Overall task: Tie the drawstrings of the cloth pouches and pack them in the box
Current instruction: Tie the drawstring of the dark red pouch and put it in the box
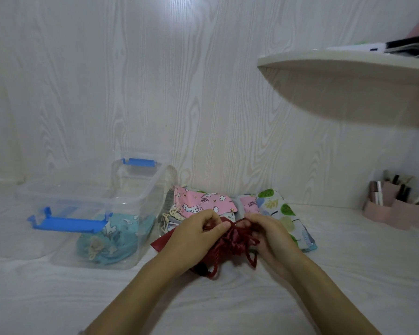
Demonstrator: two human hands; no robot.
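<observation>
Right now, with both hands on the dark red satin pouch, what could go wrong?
The left hand and right hand bunch the dark red satin pouch around its thick red cord; glossy fabric may get trapped in the knot. Loose cord loops trail near the wrists and could tangle. The pile of printed cloth pouches lies close behind; its pale drawstrings might snag.

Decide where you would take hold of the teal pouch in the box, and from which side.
Pinch the teal pouch at its gathered neck, where the cream cord bunches near the front. Come down from above: the box walls surround it and the top looks open.
</observation>
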